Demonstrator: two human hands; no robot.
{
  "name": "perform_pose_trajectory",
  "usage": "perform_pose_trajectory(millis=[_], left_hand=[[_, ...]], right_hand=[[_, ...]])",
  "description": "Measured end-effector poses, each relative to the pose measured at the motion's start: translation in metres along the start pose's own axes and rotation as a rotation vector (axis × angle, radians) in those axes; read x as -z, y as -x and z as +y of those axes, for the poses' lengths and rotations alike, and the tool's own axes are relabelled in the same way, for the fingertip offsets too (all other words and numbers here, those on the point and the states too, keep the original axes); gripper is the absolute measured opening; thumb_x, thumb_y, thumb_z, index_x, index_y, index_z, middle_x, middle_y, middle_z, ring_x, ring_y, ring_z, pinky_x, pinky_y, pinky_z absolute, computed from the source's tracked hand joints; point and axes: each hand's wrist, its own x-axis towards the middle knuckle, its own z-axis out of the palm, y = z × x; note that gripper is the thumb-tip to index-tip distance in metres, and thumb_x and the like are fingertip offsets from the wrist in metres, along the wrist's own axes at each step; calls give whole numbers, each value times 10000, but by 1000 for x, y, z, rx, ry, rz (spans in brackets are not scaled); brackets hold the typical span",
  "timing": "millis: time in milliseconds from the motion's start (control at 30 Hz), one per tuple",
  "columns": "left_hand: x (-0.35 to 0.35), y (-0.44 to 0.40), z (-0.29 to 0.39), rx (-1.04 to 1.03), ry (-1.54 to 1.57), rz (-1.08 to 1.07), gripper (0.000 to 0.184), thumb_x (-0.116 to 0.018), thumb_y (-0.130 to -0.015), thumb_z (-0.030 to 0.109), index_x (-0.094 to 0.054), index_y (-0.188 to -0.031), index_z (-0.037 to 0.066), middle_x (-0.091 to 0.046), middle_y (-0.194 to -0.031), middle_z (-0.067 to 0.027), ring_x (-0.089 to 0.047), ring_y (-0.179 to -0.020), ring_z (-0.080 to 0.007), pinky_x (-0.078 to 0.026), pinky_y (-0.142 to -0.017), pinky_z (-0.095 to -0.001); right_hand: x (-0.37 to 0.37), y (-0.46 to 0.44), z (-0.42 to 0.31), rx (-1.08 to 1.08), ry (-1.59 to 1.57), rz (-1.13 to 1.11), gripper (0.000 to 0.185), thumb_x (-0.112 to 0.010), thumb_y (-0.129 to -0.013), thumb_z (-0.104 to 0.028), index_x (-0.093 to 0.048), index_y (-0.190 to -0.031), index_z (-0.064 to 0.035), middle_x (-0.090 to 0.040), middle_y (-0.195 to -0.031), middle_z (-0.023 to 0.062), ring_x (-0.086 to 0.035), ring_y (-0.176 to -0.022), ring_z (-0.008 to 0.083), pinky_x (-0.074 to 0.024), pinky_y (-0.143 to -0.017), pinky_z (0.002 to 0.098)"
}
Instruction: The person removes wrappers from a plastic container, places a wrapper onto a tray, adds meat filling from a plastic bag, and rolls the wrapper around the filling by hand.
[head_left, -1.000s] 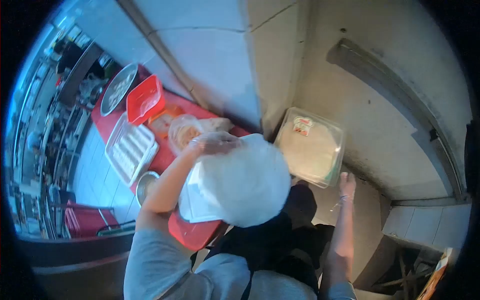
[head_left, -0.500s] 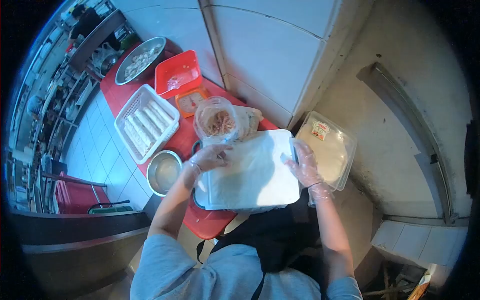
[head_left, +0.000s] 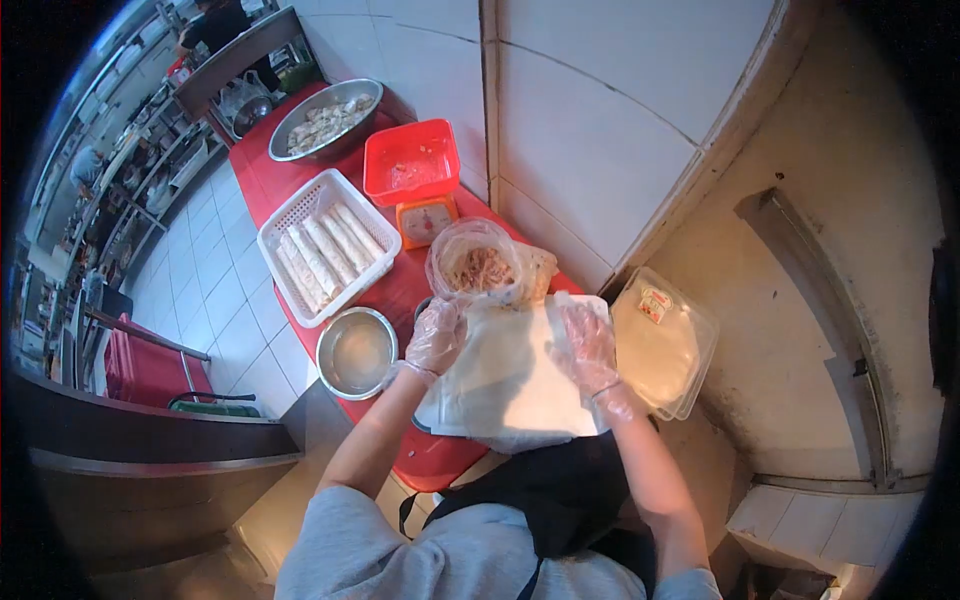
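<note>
A thin, pale, translucent sheet [head_left: 510, 375] lies on a white board [head_left: 592, 418] in front of me, its lower edge drooping over the board's near side. My left hand [head_left: 437, 338], in a clear plastic glove, is at the sheet's upper left edge with its fingers pointing away from me; no grip on the sheet can be made out. On the right side of the board, my gloved right hand [head_left: 588, 345] is open, fingers stretched out. Just beyond the board stands a plastic bag of shredded, meat-like filling [head_left: 482, 268].
Left of the board is a metal bowl of cloudy liquid [head_left: 357, 352]. A white basket [head_left: 275, 240] holds several pale rolls. Behind are an orange scale [head_left: 425, 220], a red tray [head_left: 410, 160] and a metal basin [head_left: 325, 120]. A clear container [head_left: 660, 345] stands right. Another person [head_left: 215, 28] is far back.
The view has shifted, so the table appears lower and further right. My left hand has turned, fingers now pointing away from me. My right hand has moved inward from the board's right edge.
</note>
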Motion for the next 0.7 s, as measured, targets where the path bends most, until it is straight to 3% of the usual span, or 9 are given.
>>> perform_pose_trajectory(millis=[33, 133, 200, 300, 400, 433, 533, 633, 700], left_hand=[[5, -16, 13, 57, 117, 45, 331, -606, -857, 33, -643, -1183, 73, -672, -989, -187, -646, -923, -380, -520, -831, -452], [-16, -55, 1, 20, 208, 48, 245, -578, -887, 62, -675, -1113, 66, -674, -1050, -180, -647, -949, -379, -507, -847, -452], [-16, -84, 12, 245, 361, -171, 180, -571, -888, 68, -690, -1021, 46, -679, -989, -172, -640, -902, -327, -529, -794, -408], [-54, -105, -12, 161, 94, -392, 205, -655, -851, 227, -703, -974, 70, -691, -944, -158, -647, -864, -308, -529, -752, -395], [-136, -94, -62, -154, 216, -330, 221, -702, -795, 274, -709, -869, 66, -697, -839, -144, -655, -790, -298, -524, -707, -396], [-85, -101, -29, -20, 224, -487, 216, -710, -778, 221, -708, -924, 61, -713, -892, -124, -656, -825, -264, -514, -749, -390], [-73, -98, -8, 22, 487, -437, 206, -703, -752, 265, -718, -824, 73, -716, -822, -139, -671, -747, -311, -522, -699, -428], [-80, -106, -11, 2, 259, -580, 224, -712, -754, 268, -717, -900, 98, -711, -912, -130, -653, -854, -288, -509, -786, -400], [-78, -115, -7, -19, 122, -650, 245, -729, -764, 266, -712, -954, 111, -709, -978, -117, -643, -921, -271, -500, -837, -387]], right_hand=[[-7, 1, -10, 41, -50, 31, 664, -730, -754, -249, -514, -1357, -73, -515, -1288, 155, -499, -1176, 379, -373, -1043, 512], [-39, 24, -28, 62, -67, -42, 606, -707, -766, -245, -536, -1318, -64, -521, -1279, 150, -497, -1179, 365, -373, -1042, 506], [-44, 25, -33, 30, -68, -126, 566, -691, -774, -238, -550, -1292, -60, -521, -1279, 153, -495, -1185, 356, -377, -1039, 499], [-42, 24, -31, -33, -146, -193, 540, -664, -787, -193, -540, -1292, -50, -502, -1293, 188, -479, -1212, 372, -373, -1054, 493], [-38, 24, -32, -3, -207, -9, 580, -656, -787, -141, -501, -1337, -43, -485, -1323, 210, -462, -1248, 383, -345, -1086, 508], [-42, 21, -28, -64, -284, -30, 631, -648, -792, -101, -447, -1385, -23, -447, -1381, 224, -416, -1300, 401, -325, -1109, 510], [-54, -21, -17, -198, -479, 294, 636, -642, -795, -82, -433, -1388, 19, -471, -1353, 264, -452, -1262, 418, -355, -1100, 465], [-74, -63, 9, -254, -626, 300, 516, -629, -802, -63, -523, -1302, 13, -571, -1227, 272, -549, -1150, 410, -439, -1005, 436], [-53, -80, 6, -335, -599, 186, 410, -632, -795, -53, -596, -1201, -10, -626, -1101, 251, -601, -1051, 401, -476, -915, 437]])
